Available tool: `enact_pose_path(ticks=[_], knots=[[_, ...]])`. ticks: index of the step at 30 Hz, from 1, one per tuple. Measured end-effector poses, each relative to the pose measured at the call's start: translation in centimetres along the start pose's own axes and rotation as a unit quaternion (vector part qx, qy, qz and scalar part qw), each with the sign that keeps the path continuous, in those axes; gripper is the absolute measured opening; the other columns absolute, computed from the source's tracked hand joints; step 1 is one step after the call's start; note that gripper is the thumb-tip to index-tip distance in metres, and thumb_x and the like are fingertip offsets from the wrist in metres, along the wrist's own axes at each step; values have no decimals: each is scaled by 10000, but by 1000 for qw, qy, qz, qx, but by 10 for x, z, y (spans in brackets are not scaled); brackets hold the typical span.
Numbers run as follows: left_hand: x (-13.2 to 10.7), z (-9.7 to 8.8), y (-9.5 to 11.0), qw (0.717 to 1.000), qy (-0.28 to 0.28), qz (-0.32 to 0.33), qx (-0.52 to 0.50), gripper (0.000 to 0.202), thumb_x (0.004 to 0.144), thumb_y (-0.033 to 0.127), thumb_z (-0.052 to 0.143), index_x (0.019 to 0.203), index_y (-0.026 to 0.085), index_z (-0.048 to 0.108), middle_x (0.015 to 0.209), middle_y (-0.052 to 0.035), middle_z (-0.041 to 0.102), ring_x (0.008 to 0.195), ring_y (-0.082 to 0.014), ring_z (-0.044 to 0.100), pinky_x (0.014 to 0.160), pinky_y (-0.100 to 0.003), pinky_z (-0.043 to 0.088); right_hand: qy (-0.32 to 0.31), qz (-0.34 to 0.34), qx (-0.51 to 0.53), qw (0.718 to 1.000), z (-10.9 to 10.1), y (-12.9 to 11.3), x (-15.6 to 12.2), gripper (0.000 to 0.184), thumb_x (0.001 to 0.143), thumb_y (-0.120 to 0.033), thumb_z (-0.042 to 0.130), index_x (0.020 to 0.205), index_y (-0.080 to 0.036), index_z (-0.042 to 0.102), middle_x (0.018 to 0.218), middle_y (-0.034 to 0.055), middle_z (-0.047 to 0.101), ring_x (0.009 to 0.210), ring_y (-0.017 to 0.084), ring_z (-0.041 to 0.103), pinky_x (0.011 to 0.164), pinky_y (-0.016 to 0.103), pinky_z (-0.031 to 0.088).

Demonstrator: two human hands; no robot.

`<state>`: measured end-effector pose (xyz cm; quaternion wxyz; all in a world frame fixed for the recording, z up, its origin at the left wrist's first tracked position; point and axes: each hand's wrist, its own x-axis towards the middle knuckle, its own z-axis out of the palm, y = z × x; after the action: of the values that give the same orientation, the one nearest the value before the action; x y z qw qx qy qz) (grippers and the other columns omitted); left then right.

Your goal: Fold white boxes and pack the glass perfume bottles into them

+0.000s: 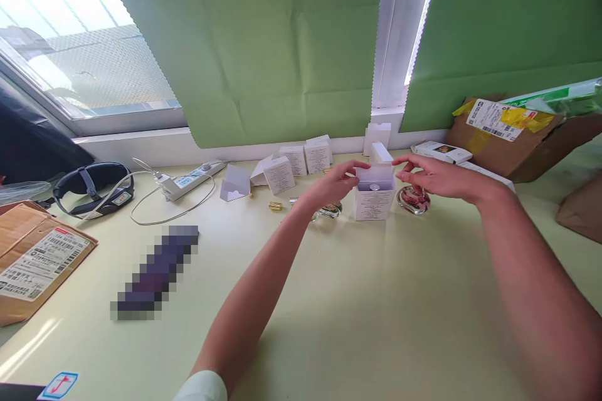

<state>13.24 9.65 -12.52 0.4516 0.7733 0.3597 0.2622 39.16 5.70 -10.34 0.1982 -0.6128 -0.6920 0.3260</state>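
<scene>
A small white printed carton [375,203] stands upright with its top flap raised, and a round, shiny silver-white top shows inside it. My left hand [337,183] has its index finger and thumb at the flap's left edge, gripping it. On the other side, my right hand [430,177] has its fingers apart, the tips at or very close to the flap's right edge. A round glass bottle with a red pattern [414,200] lies beside the carton under my right hand. Left of the carton is another patterned glass bottle [331,209], partly hidden by my left wrist.
Several white cartons [279,175] stand along the wall, one open carton [235,183] among them. A gold cap [275,206] lies nearby. Left are a power strip [190,180], a black headset [94,191], a blurred dark object [157,272] and a cardboard box [42,263]; right, a larger box [522,138].
</scene>
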Motion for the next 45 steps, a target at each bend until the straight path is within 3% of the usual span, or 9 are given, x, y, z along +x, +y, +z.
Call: enact_pose_path(ticks=[3,9,13,15,18,22,28,36,45], knots=[[1,4,0,998,34,15,43,323,913,211,480,1206,248,612,1089,-51,592,876,-146,597,810,-302,499,-84,16,46,995,7,4,4,613,879,-684,526,1381,-345,430,789,-3,615,635,179,582,575,305,464],[5,14,0,990,67,85,94,183,922,192,468,1048,198,602,1095,-47,603,850,-132,578,812,-292,481,-115,21,50,992,14,6,9,552,808,-705,617,1141,-275,519,708,-28,576,546,129,489,521,272,402],[-2,3,3,998,-17,58,28,263,955,252,464,1196,258,569,1182,-42,617,950,-155,588,809,-289,483,-119,14,38,992,15,7,12,515,817,-715,599,1042,-255,535,690,-31,562,527,116,474,490,259,375],[-7,-5,3,996,-65,53,-29,324,967,269,465,1280,296,544,1245,-37,610,1083,-169,580,901,-306,482,-111,10,44,993,15,5,11,535,814,-713,605,1094,-260,550,694,-35,548,522,116,481,481,258,380],[-9,-14,-2,989,-94,60,-97,387,968,259,487,1349,317,518,1347,-40,576,1236,-177,537,1058,-342,425,-90,2,64,994,13,0,8,595,812,-706,612,1205,-261,567,679,-34,537,513,122,494,476,263,386],[-3,-13,-12,989,-84,49,-110,428,955,289,539,1382,292,503,1277,-69,599,1198,-191,567,1044,-367,442,-48,-9,78,996,13,-6,4,635,840,-713,562,1270,-245,581,632,-30,537,494,126,480,470,267,367],[2,-4,-16,995,-60,45,-60,436,950,381,569,1367,269,510,1120,-67,631,1057,-193,601,927,-349,474,-10,-35,40,999,17,-11,7,563,859,-723,516,1122,-243,646,607,-28,533,501,124,463,466,256,333],[9,14,-22,998,-33,45,-42,359,917,265,573,1270,215,525,1187,-77,639,1097,-198,586,915,-332,459,-76,1,46,996,17,-5,9,572,847,-728,544,1143,-241,594,601,-46,496,479,112,450,432,244,342],[5,10,-10,996,10,15,-93,298,933,255,540,1224,207,578,1051,-51,621,946,-158,589,837,-297,464,-82,2,56,995,16,-5,8,603,806,-759,569,1108,-238,599,610,-44,497,483,110,450,433,246,344]])
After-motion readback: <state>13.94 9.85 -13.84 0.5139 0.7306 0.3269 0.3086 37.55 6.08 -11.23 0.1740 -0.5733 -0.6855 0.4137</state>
